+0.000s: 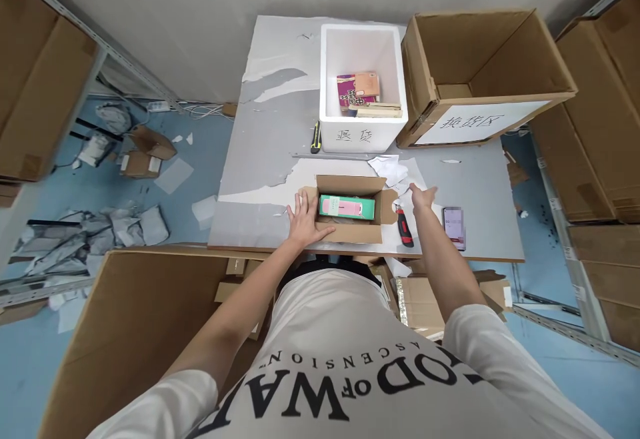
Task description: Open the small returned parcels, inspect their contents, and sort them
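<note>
A small open cardboard box (pixel 350 234) stands at the table's front edge with its flaps folded out. Inside lies a green and pink package (pixel 347 207). My left hand (pixel 301 221) rests with fingers spread on the box's left side. To the right of the box, my right hand (pixel 423 197) is low over the table beside crumpled white paper (pixel 393 170), its fingers apart and nothing visible in them. Between that hand and the box is a red and black utility knife (pixel 405 227). A phone (pixel 454 228) lies right of my right forearm.
Behind the box stand a white foam bin (pixel 364 135) holding books (pixel 357 90) and a large open carton (pixel 505 95) with a handwritten label. A yellow and black cutter (pixel 316 137) lies by the bin. A big carton (pixel 165 305) is below, left of me; shelves with cartons flank both sides.
</note>
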Motion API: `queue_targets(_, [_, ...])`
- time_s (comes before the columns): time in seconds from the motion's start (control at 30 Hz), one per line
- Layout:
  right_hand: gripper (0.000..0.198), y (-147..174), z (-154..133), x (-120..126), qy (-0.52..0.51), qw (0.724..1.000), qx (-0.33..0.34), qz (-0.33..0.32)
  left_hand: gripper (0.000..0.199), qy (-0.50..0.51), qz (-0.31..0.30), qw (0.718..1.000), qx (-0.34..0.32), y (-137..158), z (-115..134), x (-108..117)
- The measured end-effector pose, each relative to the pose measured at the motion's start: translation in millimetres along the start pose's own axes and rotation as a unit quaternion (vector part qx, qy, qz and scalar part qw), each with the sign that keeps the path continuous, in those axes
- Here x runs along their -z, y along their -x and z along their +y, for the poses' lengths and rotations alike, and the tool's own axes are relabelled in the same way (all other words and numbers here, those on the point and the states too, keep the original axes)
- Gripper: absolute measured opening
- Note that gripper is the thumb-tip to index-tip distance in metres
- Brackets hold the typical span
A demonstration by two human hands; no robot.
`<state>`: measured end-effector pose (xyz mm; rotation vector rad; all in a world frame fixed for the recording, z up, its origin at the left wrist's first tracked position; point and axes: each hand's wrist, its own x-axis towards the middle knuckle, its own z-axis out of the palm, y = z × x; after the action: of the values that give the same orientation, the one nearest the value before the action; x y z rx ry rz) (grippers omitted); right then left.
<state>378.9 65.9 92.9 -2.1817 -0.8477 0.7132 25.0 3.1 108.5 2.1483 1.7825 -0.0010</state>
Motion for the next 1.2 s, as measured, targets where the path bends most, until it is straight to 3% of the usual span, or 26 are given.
queue_targets(0.1, [0.055, 29.2, -15.6, 15.7, 0.086, 0.979, 0.181, 0.043, 0.106, -0.009, 0.005, 1.000, -0.011, -1.5, 1.1, 2.0])
queue_targets(0.17, [0.043, 55.4, -28.5, 17.3, 0.166, 0.930, 0.325, -0.046, 0.104, -0.016, 0.007, 1.000, -0.018, -1.4, 2.6, 4.4])
queue_targets(0.23, [0.034, 79.3, -41.3, 8.1, 0.269, 0.838, 0.427, -0.207, 0.102, -0.025, 0.008, 0.999, -0.023, -0.2, 4.7, 7.5])
queue_targets(0.27, [0.031, 88.6, -46.8, 0.1, 0.329, 0.789, 0.448, -0.262, 0.100, -0.030, 0.011, 0.999, -0.026, 0.9, 5.9, 9.3])
queue_targets(0.33, [0.029, 100.0, -54.9, -19.8, 0.450, 0.718, 0.436, -0.302, 0.092, -0.036, 0.023, 0.998, -0.040, 3.6, 8.3, 12.3])
queue_targets(0.4, [0.033, 103.2, -58.5, -39.7, 0.528, 0.687, 0.404, -0.293, 0.078, -0.033, 0.038, 0.996, -0.068, 7.0, 10.9, 13.7])
queue_targets(0.6, [0.035, 96.0, -52.5, -72.3, 0.600, 0.660, 0.373, -0.253, 0.040, -0.003, 0.035, 0.988, -0.152, 16.6, 16.9, 5.6])
queue_targets(0.77, [0.048, 93.2, -50.6, -71.7, 0.606, 0.637, 0.403, -0.255, 0.052, -0.001, 0.006, 0.987, -0.160, 20.4, 14.0, 0.4])
queue_targets(0.93, [0.062, 90.3, -58.7, -54.7, 0.572, 0.641, 0.435, -0.270, 0.063, -0.024, -0.015, 0.983, -0.183, 19.6, 10.7, -2.8])
queue_targets(1.0, [0.060, 88.9, -60.7, -44.3, 0.536, 0.659, 0.453, -0.272, 0.065, -0.036, -0.016, 0.979, -0.201, 18.7, 10.4, -5.1])
queue_targets(1.07, [0.056, 89.4, -59.9, -34.1, 0.462, 0.696, 0.477, -0.274, 0.063, -0.058, -0.011, 0.976, -0.211, 17.8, 10.3, -7.3])
queue_targets(1.2, [0.050, 98.6, -52.9, -21.0, 0.261, 0.766, 0.529, -0.255, 0.043, -0.089, 0.004, 0.972, -0.216, 17.2, 10.7, -11.2])
